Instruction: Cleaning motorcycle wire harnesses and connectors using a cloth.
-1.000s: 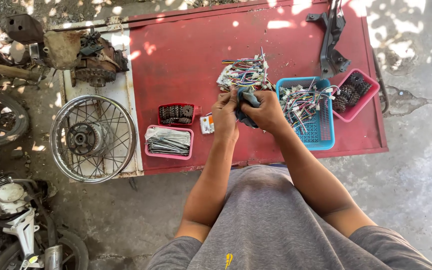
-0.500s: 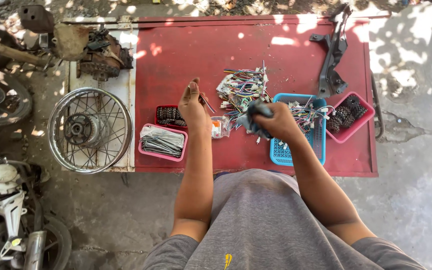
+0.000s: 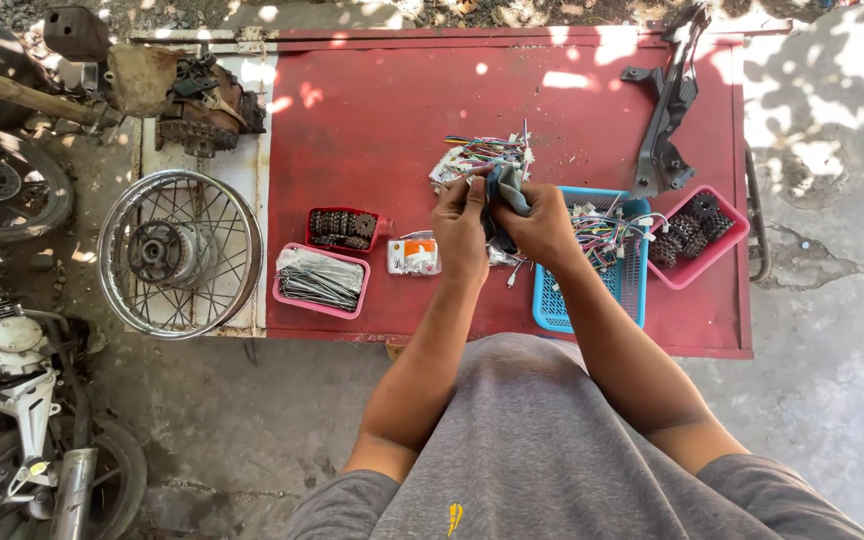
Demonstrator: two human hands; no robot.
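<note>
Both hands meet over the middle of the red table (image 3: pixel 372 110). The left hand (image 3: pixel 460 222) and right hand (image 3: pixel 540 222) close their fingers around a dark cloth (image 3: pixel 505 190), bunched between them just left of the blue basket (image 3: pixel 552 300). A wire bundle (image 3: pixel 482 153) lies beyond the cloth; 2 pink trays (image 3: pixel 320 281) (image 3: pixel 697 240) flank the hands. The cloth looks soft, light and limp; it probably grips anywhere, best by a gathered fold.
</note>
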